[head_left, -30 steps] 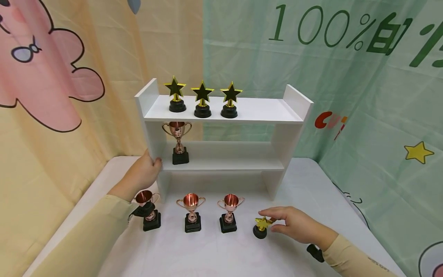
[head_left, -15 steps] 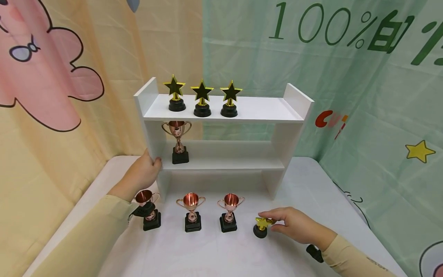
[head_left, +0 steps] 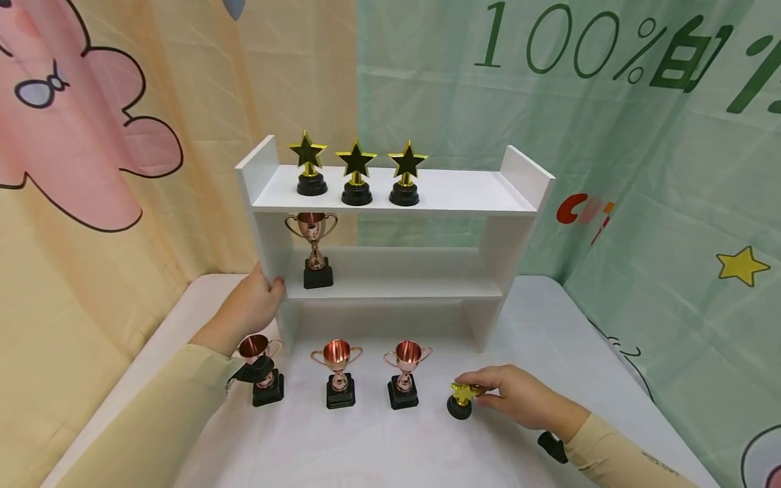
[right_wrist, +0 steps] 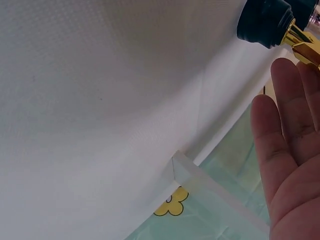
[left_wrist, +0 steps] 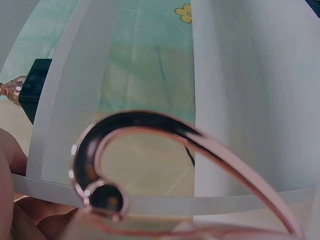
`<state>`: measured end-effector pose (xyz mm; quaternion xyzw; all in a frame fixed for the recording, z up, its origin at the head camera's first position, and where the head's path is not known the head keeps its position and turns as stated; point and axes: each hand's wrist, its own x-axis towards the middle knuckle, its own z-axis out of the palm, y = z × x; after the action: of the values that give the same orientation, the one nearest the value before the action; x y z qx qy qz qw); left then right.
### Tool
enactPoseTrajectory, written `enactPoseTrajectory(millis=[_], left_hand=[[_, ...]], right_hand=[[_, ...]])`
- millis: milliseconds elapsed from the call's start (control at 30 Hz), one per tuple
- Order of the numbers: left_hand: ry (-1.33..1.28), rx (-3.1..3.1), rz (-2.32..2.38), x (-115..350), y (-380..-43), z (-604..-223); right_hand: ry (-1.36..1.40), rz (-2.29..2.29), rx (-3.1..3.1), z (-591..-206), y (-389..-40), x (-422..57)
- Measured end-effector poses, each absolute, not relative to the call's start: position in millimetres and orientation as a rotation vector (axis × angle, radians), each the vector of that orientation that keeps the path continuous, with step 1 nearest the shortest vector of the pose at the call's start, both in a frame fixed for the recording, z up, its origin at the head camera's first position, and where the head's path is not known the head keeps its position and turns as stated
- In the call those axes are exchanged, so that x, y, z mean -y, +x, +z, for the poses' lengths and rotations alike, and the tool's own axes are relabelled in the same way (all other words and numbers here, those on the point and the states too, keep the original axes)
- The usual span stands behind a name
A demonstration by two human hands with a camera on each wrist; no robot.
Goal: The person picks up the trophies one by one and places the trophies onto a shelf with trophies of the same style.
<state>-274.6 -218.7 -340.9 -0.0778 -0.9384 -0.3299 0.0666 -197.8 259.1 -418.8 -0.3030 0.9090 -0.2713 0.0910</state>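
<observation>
Gold trophy (head_left: 460,404) in right hand (head_left: 521,398), room toward table edge (head_left: 601,359).

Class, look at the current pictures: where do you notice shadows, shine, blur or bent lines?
Head view: mostly sharp, with a soft shadow on the tablecloth below the right hand; left wrist view: the copper handle looks blurred, probably being close to the lens, and the front edge of the white shelf bows; right wrist view: dim, with bright glints on the gold star trophy.
</observation>
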Motion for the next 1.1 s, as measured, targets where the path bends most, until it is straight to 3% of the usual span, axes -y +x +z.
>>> enactPoseTrajectory(millis=[1100], left_hand=[[-0.221,2.827,-0.988,218.1,-271.8,-337.7]], right_hand=[[-0.768,-0.976,-2.702,-431.9,-203.0,-257.7]])
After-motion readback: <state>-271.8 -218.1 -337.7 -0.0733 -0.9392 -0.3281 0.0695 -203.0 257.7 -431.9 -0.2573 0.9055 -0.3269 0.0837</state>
